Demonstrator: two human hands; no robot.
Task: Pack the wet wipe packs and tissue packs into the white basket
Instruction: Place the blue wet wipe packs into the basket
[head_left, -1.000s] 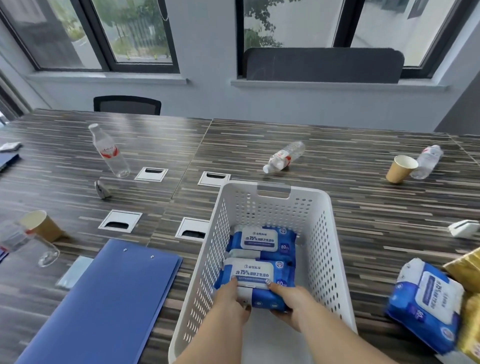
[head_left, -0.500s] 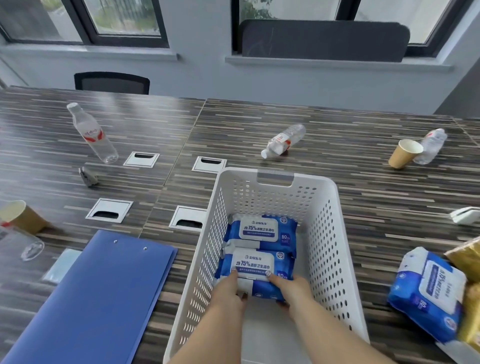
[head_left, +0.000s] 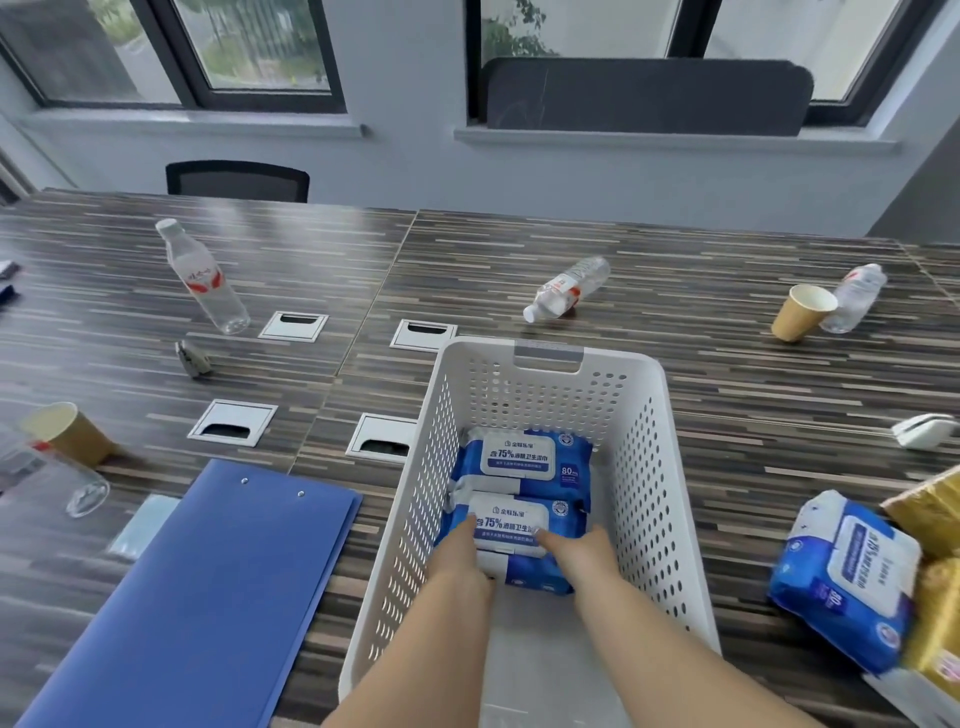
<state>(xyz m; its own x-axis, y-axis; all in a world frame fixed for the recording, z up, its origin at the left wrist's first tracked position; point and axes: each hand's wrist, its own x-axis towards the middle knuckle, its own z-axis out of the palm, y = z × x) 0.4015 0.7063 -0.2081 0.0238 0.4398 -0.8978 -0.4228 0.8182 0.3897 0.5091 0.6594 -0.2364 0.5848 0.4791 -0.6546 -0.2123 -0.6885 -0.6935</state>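
Both hands, left (head_left: 460, 553) and right (head_left: 576, 551), grip the near wet wipe pack (head_left: 511, 535) inside the white basket (head_left: 654, 467) (against another pack (head_left: 522, 460)); careless release could leave it tilted, wasting room.

white basket (head_left: 654, 467): perforated matt plastic | wet wipe pack (head_left: 524, 462): glossy film | table (head_left: 727, 405): striped wood-grain laminate

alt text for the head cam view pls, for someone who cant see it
Both hands, left hand and right hand, hold a blue wet wipe pack inside a white basket, just in front of a second pack. Another wipe pack lies on the striped table to the right, beside yellow packs.
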